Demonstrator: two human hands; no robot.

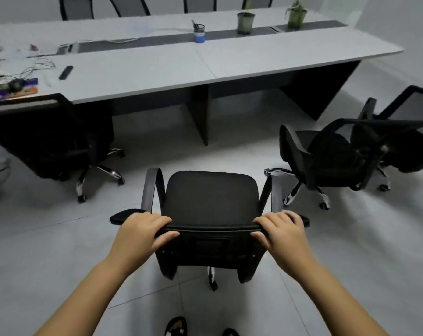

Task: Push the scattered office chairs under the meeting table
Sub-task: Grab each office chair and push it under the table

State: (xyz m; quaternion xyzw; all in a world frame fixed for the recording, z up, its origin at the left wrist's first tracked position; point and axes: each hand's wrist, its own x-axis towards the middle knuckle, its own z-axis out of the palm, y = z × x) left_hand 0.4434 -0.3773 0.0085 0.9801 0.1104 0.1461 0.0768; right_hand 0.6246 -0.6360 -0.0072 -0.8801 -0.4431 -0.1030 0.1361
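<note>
A black office chair [211, 197] stands right in front of me, its seat facing the long grey meeting table [157, 69]. My left hand [142, 230] grips the left end of the chair's backrest top, and my right hand [282, 230] grips the right end. The chair is on open floor, a short way from the table's near edge. Another black chair [57, 137] at the left is tucked partly under the table. Two more black chairs [331, 154] [409, 132] stand scattered at the right, away from the table.
On the table are a blue pen cup [199, 33], two potted plants [245, 22] [296, 16], a remote [66, 72], cables and clutter at the left. More chair backs [77, 7] show beyond the far side. The table's dark centre leg [200, 112] is ahead.
</note>
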